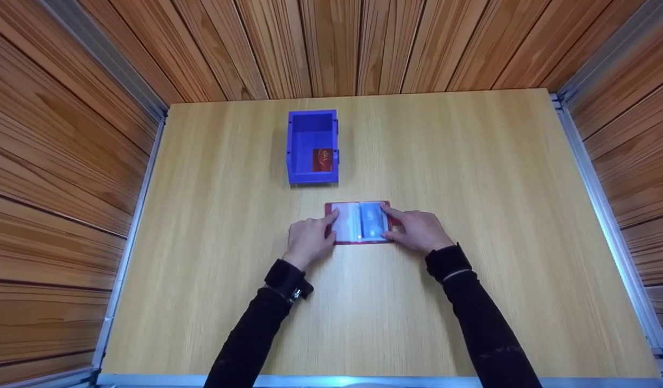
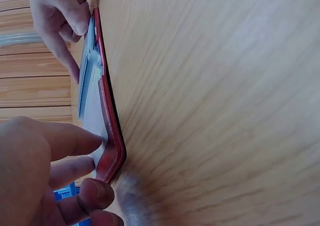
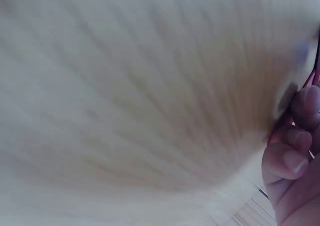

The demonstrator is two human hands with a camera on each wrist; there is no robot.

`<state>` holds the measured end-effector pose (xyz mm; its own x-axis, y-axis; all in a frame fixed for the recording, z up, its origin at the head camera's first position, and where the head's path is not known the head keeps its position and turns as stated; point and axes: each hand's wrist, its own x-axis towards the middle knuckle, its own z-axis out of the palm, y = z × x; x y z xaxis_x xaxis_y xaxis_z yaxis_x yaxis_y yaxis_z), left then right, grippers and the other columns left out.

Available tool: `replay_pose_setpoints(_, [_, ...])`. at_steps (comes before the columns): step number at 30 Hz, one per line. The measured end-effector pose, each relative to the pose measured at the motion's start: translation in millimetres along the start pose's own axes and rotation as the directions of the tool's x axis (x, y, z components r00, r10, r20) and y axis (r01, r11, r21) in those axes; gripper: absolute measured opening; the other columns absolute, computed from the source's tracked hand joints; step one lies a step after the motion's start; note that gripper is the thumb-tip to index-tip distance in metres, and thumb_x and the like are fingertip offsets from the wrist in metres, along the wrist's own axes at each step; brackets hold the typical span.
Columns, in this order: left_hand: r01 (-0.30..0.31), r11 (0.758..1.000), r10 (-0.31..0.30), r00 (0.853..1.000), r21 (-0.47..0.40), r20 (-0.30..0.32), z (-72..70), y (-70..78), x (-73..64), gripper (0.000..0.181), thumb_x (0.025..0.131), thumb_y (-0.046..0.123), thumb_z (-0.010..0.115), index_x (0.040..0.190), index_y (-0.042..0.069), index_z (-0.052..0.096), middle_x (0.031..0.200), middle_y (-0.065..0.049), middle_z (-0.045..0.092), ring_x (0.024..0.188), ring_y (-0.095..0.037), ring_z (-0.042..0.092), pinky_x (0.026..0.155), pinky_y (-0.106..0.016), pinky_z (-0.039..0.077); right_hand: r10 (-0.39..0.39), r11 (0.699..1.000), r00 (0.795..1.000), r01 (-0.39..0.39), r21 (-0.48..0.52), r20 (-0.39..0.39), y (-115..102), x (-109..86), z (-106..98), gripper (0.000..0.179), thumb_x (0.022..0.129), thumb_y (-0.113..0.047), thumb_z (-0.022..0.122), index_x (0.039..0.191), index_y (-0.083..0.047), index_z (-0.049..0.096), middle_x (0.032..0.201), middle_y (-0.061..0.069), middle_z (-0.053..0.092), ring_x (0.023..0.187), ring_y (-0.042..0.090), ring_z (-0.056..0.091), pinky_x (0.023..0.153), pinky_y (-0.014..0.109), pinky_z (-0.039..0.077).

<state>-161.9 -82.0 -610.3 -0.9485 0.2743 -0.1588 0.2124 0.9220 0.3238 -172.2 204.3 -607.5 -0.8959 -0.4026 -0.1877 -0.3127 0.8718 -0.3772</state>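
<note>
A red card holder lies opened out on the table, its clear plastic sleeves showing whitish on the left and bluish on the right. My left hand holds its left side, thumb and index finger on the inner face; the left wrist view shows the other fingers curled by the red stitched edge. On the opposite side my right hand grips the right edge, thumb and index finger spread over the sleeves. Its curled fingers meet the red edge in the right wrist view.
Beyond the card holder stands a blue plastic bin, with a dark red piece bearing light lettering inside. Wooden walls and metal rails bound the wooden table.
</note>
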Motion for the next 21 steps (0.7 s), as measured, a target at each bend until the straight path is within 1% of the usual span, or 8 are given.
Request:
replay_pose_setpoints(2, [-0.003,1.000,0.003,1.000,-0.006,-0.005,0.2,-0.3,0.3,0.054,0.097,0.035,0.066,0.149,0.027,0.055,0.059,0.006,0.033,0.052,-0.014,0.032,0.051,-0.031,0.024,0.004,1.000,1.000,-0.004,0.005,0.012,0.8,0.7,-0.7,0.076,0.092,-0.050,0.074,0.157,-0.021,0.045,0.116,0.021,0.074,0.093,0.030,0.068,0.089,0.050,0.054])
replay_pose_setpoints(6, [-0.005,1.000,0.004,1.000,-0.028,-0.023,-0.4,0.5,0.4,0.053,0.097,0.032,0.066,0.149,0.024,0.057,0.060,0.004,0.039,0.053,-0.016,0.037,0.051,-0.032,0.027,0.013,1.000,1.000,-0.014,0.027,0.025,2.6,1.5,0.1,0.077,0.092,-0.051,0.074,0.157,-0.022,0.044,0.124,0.022,0.072,0.103,0.035,0.070,0.093,0.051,0.053])
replay_pose_setpoints(9, [-0.014,0.999,0.010,0.997,-0.051,-0.077,-0.2,3.2,1.4,0.046,0.098,0.028,0.066,0.143,0.021,0.063,0.063,0.003,0.047,0.057,-0.017,0.045,0.053,-0.032,0.032,0.017,0.999,1.000,-0.018,0.044,0.022,3.6,1.7,1.5,0.077,0.092,-0.050,0.075,0.157,-0.023,0.044,0.128,0.022,0.071,0.107,0.036,0.070,0.096,0.052,0.052])
replay_pose_setpoints(11, [-0.024,0.995,0.013,0.993,-0.093,-0.115,-0.6,6.5,3.0,0.039,0.098,0.025,0.066,0.136,0.019,0.069,0.064,0.004,0.050,0.059,-0.016,0.048,0.055,-0.032,0.035,0.018,0.999,1.000,-0.019,0.051,0.018,3.6,1.9,1.7,0.077,0.092,-0.050,0.075,0.157,-0.023,0.045,0.128,0.022,0.070,0.107,0.037,0.070,0.096,0.052,0.052])
replay_pose_setpoints(14, [-0.038,0.974,0.008,0.991,-0.223,-0.132,-1.9,14.7,7.7,0.027,0.098,0.023,0.066,0.123,0.018,0.074,0.063,0.006,0.047,0.061,-0.014,0.048,0.059,-0.031,0.036,0.027,0.998,0.999,-0.028,0.062,0.021,3.5,1.8,1.6,0.077,0.091,-0.049,0.076,0.157,-0.024,0.045,0.129,0.022,0.070,0.107,0.036,0.069,0.096,0.052,0.052])
replay_pose_setpoints(16, [-0.040,0.950,0.004,0.993,-0.309,-0.116,-2.5,21.1,12.2,0.021,0.099,0.023,0.066,0.117,0.017,0.075,0.062,0.008,0.044,0.061,-0.013,0.046,0.061,-0.030,0.035,0.038,0.997,0.999,-0.040,0.069,0.026,3.5,1.7,1.7,0.077,0.091,-0.050,0.076,0.157,-0.024,0.045,0.131,0.021,0.069,0.108,0.035,0.069,0.097,0.052,0.051])
replay_pose_setpoints(18, [-0.030,0.925,-0.004,0.996,-0.378,-0.088,-2.6,27.6,17.2,0.019,0.100,0.025,0.065,0.112,0.015,0.075,0.063,0.009,0.043,0.062,-0.012,0.046,0.061,-0.029,0.035,0.049,0.996,0.998,-0.052,0.077,0.031,3.6,1.9,1.9,0.077,0.091,-0.050,0.076,0.157,-0.024,0.045,0.132,0.020,0.069,0.110,0.034,0.069,0.099,0.052,0.051])
replay_pose_setpoints(21, [0.007,0.917,-0.032,0.998,-0.400,-0.055,-1.3,34.9,24.6,0.020,0.101,0.026,0.064,0.109,0.013,0.075,0.068,0.008,0.050,0.065,-0.012,0.050,0.062,-0.029,0.038,0.058,0.994,0.998,-0.061,0.086,0.036,3.4,2.3,2.2,0.077,0.091,-0.051,0.076,0.157,-0.025,0.045,0.134,0.019,0.068,0.114,0.034,0.068,0.101,0.052,0.050])
